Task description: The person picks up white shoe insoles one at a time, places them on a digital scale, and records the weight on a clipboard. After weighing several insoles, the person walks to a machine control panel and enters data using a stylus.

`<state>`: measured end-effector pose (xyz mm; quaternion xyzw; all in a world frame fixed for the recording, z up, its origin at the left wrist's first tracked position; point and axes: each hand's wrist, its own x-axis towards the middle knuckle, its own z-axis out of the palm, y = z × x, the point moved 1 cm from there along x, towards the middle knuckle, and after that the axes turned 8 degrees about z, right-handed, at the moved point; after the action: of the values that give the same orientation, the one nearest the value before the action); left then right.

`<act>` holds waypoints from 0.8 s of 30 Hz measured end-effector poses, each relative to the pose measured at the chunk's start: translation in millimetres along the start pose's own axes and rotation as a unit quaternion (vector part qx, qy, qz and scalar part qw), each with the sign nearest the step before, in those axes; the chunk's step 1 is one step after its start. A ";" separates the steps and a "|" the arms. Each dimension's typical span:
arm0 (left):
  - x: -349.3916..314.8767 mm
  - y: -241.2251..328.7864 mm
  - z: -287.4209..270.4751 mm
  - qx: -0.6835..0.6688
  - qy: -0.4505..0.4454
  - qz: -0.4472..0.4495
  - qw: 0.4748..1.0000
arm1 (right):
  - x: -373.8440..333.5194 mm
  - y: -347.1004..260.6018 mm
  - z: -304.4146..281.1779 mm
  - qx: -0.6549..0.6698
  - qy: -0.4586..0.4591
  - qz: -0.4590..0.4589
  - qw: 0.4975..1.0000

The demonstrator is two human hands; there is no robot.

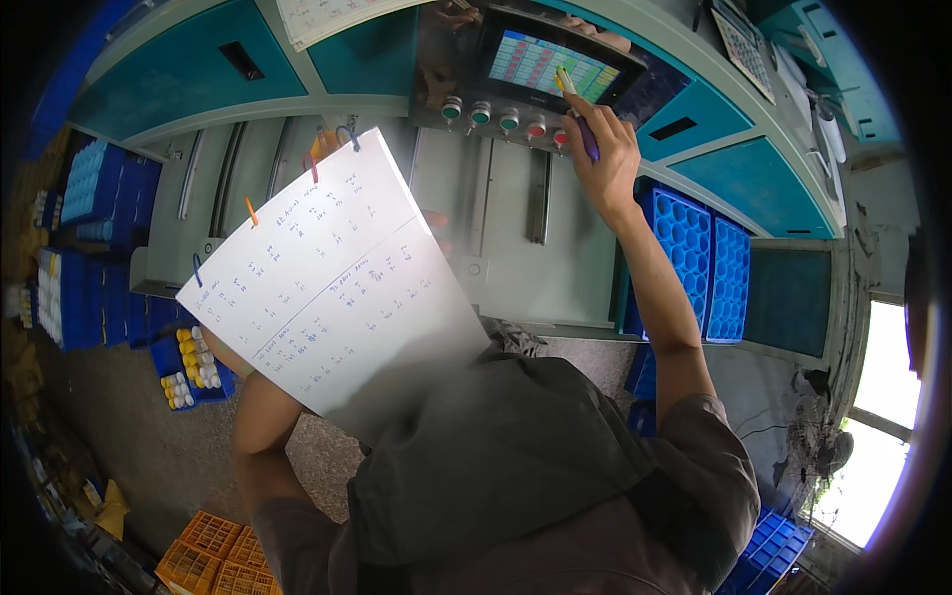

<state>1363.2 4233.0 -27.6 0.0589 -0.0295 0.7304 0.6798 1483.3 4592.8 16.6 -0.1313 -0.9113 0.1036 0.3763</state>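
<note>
A white notepad (327, 268) with blue handwriting and several coloured binding rings along its upper left edge is tilted in front of my body. My left hand (226, 355) supports it from below, mostly hidden behind the sheets, with only a part showing at the lower left edge. My right hand (607, 164) is closed around a purple pen (587, 139). The pen's pale end points at a touch screen (531, 59) lit with a grid of coloured cells; whether it touches the glass I cannot tell.
Below the screen runs a row of green and red push buttons (509, 121). Blue trays with round pockets (679, 238) stand right of the machine. At left are stacked blue crates (89, 297) and a bin of white and yellow cylinders (193, 362); orange crates (213, 555) sit lower left.
</note>
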 end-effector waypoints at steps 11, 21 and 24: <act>7.1 6.4 -0.9 -0.004 0.010 -0.019 1.000 | 1.6 -2.4 -2.7 -0.006 0.008 -0.004 1.000; 6.7 4.0 -3.0 -0.002 0.005 -0.024 1.000 | -4.9 -7.7 -2.6 -0.005 0.014 0.002 1.000; 5.4 2.0 -2.9 -0.004 -0.001 -0.020 1.000 | -8.5 -18.7 -9.4 0.036 -0.007 0.023 0.999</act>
<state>1360.7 4238.5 -29.8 0.0572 -0.0315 0.7163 0.6948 1492.8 4573.3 22.9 -0.1377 -0.9061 0.1461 0.3724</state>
